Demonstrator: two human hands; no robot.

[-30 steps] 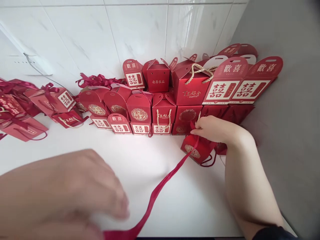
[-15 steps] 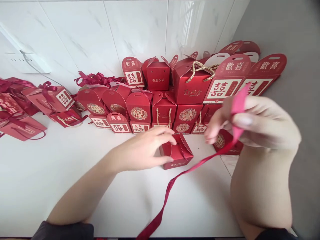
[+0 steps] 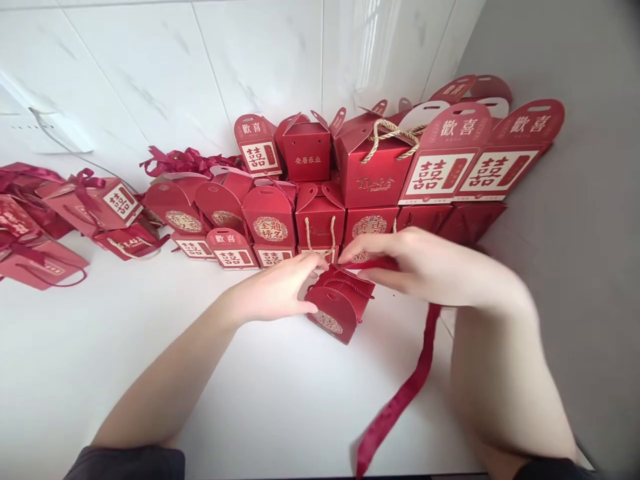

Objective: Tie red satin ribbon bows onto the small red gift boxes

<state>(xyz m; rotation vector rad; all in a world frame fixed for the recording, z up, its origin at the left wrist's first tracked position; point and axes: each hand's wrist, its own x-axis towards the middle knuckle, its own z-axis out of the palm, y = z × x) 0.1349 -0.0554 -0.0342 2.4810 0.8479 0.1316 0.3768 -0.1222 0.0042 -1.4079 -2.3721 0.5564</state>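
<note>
In the head view, the left hand's (image 3: 280,287) fingers close on the left side of a red box (image 3: 345,327) on the table (image 3: 250,407), probably steadying light card. The right hand's (image 3: 430,267) fingers pinch a ribbon (image 3: 407,387) by its top, likely keeping it near; limp and satiny, it trails down beside the box's rounded flap (image 3: 333,301) and twisted cord (image 3: 345,283).

Glossy white tiles (image 3: 265,60), faintly veined in grey, covered the back wall (image 3: 135,40), where streaks of light (image 3: 370,40) shone near the top, while a plain grey surface (image 3: 575,220) rose at right, a cord (image 3: 100,163) trailed from a white panel (image 3: 65,140) at left, and a white table (image 3: 240,400) stretched below.
</note>
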